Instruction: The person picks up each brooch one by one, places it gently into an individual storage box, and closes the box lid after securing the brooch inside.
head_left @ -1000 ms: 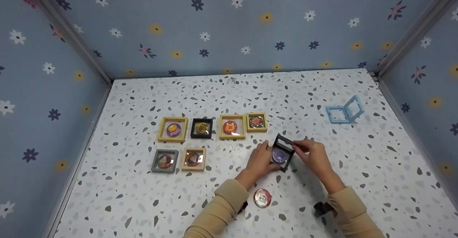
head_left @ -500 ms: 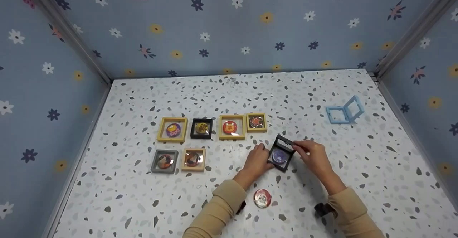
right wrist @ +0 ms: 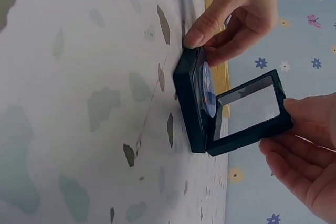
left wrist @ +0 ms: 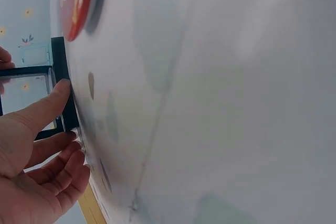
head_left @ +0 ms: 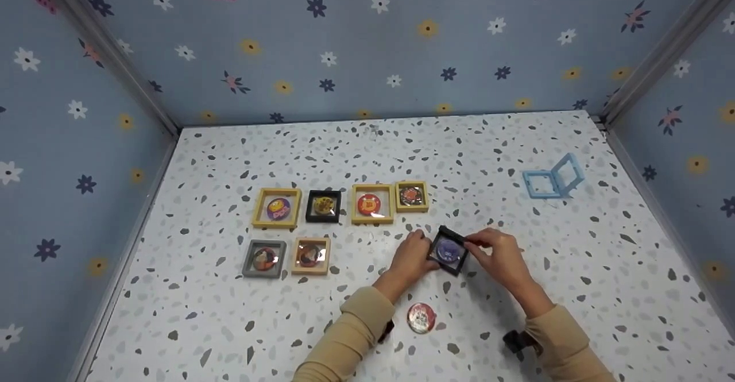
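Note:
A small black display case (right wrist: 189, 98) with a clear-windowed lid (right wrist: 249, 134) rests on the table, its lid partly raised in the right wrist view. Inside lies a round purple badge (head_left: 449, 250). My left hand (head_left: 409, 260) holds the base by its left side, thumb on the rim (left wrist: 62, 103). With thumb and fingers, my right hand (head_left: 503, 257) pinches the free edge of the lid. Nearer to me, between the forearms, a loose red-and-white round badge (head_left: 421, 318) lies on the table.
Left of the hands stand framed badges: several yellow cases (head_left: 373, 220), a black case (head_left: 324, 218), a grey case (head_left: 248, 258) and a beige case (head_left: 310, 269). An opened light-blue case (head_left: 542, 185) sits far right. Flower-patterned walls (head_left: 367, 83) enclose the speckled table (head_left: 201, 313).
The right hand has swung the black case's lid lower towards its base. My left hand has shifted slightly left and still holds the base.

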Demonstrator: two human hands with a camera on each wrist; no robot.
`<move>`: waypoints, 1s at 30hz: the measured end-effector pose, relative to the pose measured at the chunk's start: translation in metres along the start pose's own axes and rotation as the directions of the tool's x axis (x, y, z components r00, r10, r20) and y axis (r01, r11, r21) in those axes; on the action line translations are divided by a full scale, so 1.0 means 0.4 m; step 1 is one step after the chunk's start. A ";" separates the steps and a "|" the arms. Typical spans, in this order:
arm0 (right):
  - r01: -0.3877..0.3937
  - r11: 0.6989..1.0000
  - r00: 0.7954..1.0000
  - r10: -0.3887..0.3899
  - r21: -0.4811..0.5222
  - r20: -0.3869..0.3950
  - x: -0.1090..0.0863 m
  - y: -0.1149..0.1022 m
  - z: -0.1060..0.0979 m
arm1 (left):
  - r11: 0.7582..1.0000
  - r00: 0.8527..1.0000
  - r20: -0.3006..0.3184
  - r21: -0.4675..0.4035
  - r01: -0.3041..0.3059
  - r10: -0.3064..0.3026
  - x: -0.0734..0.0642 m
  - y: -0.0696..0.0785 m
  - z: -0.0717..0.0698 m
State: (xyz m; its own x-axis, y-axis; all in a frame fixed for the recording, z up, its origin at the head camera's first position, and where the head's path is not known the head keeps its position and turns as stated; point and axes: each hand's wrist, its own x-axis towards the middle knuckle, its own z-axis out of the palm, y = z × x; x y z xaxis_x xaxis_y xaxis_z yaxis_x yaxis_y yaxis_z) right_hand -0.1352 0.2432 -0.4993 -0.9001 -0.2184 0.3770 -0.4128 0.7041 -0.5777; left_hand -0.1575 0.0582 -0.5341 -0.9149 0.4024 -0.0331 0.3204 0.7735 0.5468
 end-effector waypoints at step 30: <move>0.067 0.994 0.968 -0.045 -0.084 0.249 -0.042 -0.015 0.067 | 0.995 0.997 -0.037 0.063 -0.072 0.075 -0.001 -0.006 0.000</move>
State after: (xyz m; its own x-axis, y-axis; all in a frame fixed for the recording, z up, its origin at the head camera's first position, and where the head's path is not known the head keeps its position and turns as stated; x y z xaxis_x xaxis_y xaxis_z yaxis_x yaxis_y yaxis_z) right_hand -0.1216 0.2245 -0.5216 -0.8871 -0.4108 0.2104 -0.4594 0.7423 -0.4878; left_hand -0.1579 0.0559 -0.5354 -0.8969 0.4406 0.0388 0.4004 0.7716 0.4942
